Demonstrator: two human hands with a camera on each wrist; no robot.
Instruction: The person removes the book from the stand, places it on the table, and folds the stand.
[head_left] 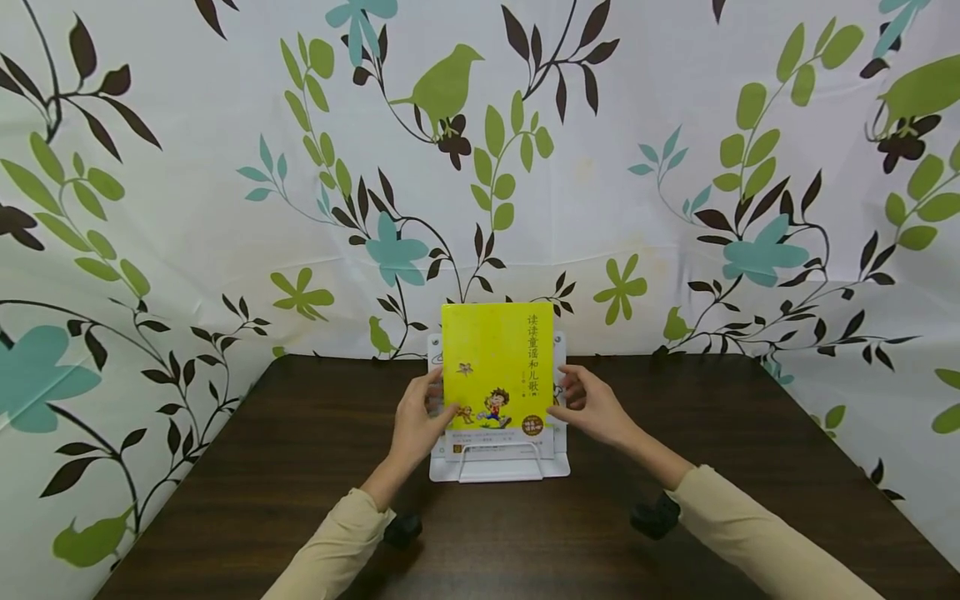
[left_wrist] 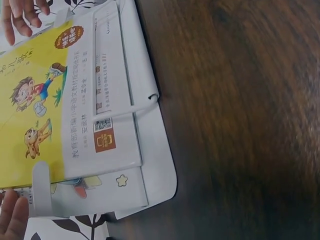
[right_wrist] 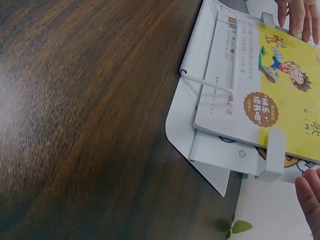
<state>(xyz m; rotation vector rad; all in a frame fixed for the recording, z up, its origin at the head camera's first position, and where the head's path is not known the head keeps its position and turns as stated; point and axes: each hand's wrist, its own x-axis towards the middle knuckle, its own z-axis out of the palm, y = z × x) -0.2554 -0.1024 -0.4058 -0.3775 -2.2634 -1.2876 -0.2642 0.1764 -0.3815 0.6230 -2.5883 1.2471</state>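
Note:
A yellow children's book (head_left: 487,350) with a cartoon boy and dog on its cover stands upright on a white book stand (head_left: 442,467). A white wire bar crosses the book's lower front, and white side clips (left_wrist: 42,187) stand at its edges. My left hand (head_left: 420,417) is at the left edge, thumb by the cover and fingers partly hidden beside the stand. On the opposite side is my right hand (head_left: 592,404), its fingers loosely bent near the edge. In the right wrist view, the right fingertips (right_wrist: 302,187) appear apart from the stand. Neither hand visibly grips the book.
The stand rests on a dark brown wooden table (head_left: 495,542). Behind it hangs a white cloth (head_left: 585,208) printed with leaves, birds and flowers. Black wrist devices (head_left: 656,515) sit under both forearms.

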